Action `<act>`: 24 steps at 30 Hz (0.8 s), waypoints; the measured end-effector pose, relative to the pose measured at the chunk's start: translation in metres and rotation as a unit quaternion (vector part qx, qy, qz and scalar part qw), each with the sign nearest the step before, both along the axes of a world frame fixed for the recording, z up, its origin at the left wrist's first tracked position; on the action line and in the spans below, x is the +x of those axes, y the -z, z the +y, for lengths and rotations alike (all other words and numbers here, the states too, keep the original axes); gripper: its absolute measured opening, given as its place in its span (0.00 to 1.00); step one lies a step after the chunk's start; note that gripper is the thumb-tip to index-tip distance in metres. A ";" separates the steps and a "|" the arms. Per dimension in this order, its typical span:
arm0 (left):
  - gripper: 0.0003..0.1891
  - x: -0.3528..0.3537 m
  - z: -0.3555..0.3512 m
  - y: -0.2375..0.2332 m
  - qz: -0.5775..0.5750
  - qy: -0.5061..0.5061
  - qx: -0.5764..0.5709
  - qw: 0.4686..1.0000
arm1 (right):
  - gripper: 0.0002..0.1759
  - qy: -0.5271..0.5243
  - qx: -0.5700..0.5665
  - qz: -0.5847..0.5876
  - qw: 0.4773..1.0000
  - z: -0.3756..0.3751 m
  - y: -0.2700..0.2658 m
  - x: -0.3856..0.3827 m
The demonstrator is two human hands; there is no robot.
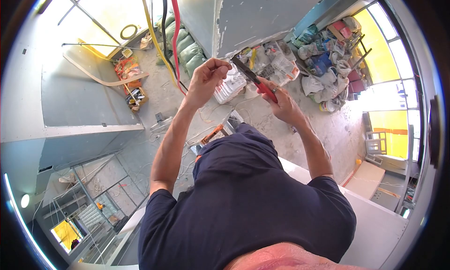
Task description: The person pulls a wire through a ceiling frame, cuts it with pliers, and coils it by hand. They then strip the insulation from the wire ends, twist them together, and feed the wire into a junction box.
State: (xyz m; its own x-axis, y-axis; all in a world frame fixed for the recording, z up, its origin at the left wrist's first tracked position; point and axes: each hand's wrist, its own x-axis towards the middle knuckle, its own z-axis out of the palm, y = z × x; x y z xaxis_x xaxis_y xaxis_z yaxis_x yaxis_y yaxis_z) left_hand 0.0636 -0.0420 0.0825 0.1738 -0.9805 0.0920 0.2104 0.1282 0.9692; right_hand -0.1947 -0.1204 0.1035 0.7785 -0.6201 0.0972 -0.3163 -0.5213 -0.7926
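My right hand (283, 106) is wrapped round the red handle of a red-and-black hand tool (251, 76). Its long, narrow dark end points up and left, toward my other hand. My left hand (210, 78) is raised close to the tool's tip, with the fingers curled in and the thumb pressed against them. What sits in that pinch, if anything, is too small to make out. Left of this hand hang thick cables: a red cable (175, 26), a black cable (163, 21) and a yellow cable (147, 17).
Below my hands are a white ridged pack (229, 88) and an orange-and-black tool (213, 133). Green sacks (191, 52) line the wall behind the cables. Filled bags (323, 80) are heaped at the right. An open box (136, 99) stands left, and thin wires trail over the concrete floor.
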 end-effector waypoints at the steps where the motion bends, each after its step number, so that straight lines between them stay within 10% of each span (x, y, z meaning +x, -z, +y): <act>1: 0.09 0.000 0.001 0.000 -0.001 -0.001 0.000 1.000 | 0.28 -0.001 0.000 -0.001 1.000 0.001 0.000 0.000; 7: 0.08 -0.002 0.003 0.005 0.025 -0.021 -0.037 0.999 | 0.25 -0.026 0.060 -0.019 0.998 0.002 0.000 -0.003; 13: 0.10 -0.010 -0.001 -0.006 0.067 -0.047 -0.144 0.986 | 0.26 -0.136 0.489 -0.086 0.857 0.010 0.002 -0.008; 15: 0.13 -0.016 -0.002 -0.016 0.091 -0.065 -0.134 0.985 | 0.30 -0.206 0.787 -0.185 0.552 0.016 0.003 -0.004; 16: 0.13 -0.018 -0.003 -0.016 0.091 -0.065 -0.134 0.985 | 0.34 -0.201 0.822 -0.232 0.480 0.019 0.024 -0.007; 20: 0.16 -0.018 -0.003 -0.017 0.056 -0.064 -0.068 0.994 | 0.36 -0.241 0.790 -0.264 0.498 0.015 0.033 -0.006; 24: 0.18 -0.010 -0.001 -0.010 0.088 -0.059 -0.016 0.994 | 0.36 -0.192 0.700 -0.136 0.674 0.006 0.019 -0.018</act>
State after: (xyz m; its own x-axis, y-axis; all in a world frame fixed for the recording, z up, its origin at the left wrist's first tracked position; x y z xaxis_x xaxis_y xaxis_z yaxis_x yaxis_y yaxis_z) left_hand 0.0538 -0.0427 0.0929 0.3037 -0.9494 0.0797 0.3585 0.1914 0.9137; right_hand -0.2123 -0.1142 0.0845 0.9791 -0.0106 -0.2030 -0.1144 0.7969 -0.5932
